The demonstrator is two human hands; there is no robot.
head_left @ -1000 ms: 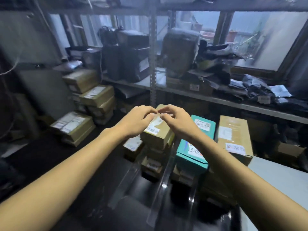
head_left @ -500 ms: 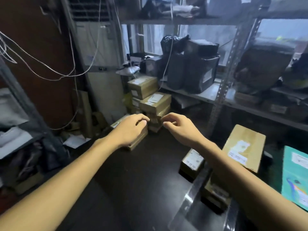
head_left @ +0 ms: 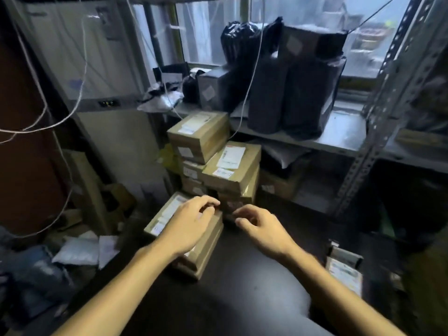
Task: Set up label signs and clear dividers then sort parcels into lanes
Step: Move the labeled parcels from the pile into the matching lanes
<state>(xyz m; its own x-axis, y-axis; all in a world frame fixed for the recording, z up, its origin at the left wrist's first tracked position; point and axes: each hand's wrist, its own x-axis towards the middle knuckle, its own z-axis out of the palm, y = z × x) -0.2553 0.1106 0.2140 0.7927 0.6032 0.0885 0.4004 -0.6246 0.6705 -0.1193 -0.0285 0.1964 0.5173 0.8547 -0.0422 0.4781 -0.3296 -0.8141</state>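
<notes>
Both hands are going in for a parcel pick, by the look of it. The flat parcel [head_left: 167,214] lies on top of another box by the far left edge of the desk [head_left: 242,275], just in front of the tall stack of parcels [head_left: 230,166]. To do this well, I'd take it by its two long sides, one hand each, and lift it straight up so the box beneath doesn't slide off the desk. Read the label before choosing a lane, and keep clear of the stack behind, which looks unevenly piled.

Now the pose. The left hand [head_left: 191,224] is palm down over the flat parcel, fingers [head_left: 206,202] bent toward its far edge; motion blur means I can't tell whether they grip it. The right hand [head_left: 261,229] hovers over bare desk just beside the parcel's right end, fingers [head_left: 244,210] loosely curled, holding nothing. Both forearms stretch well forward.
</notes>
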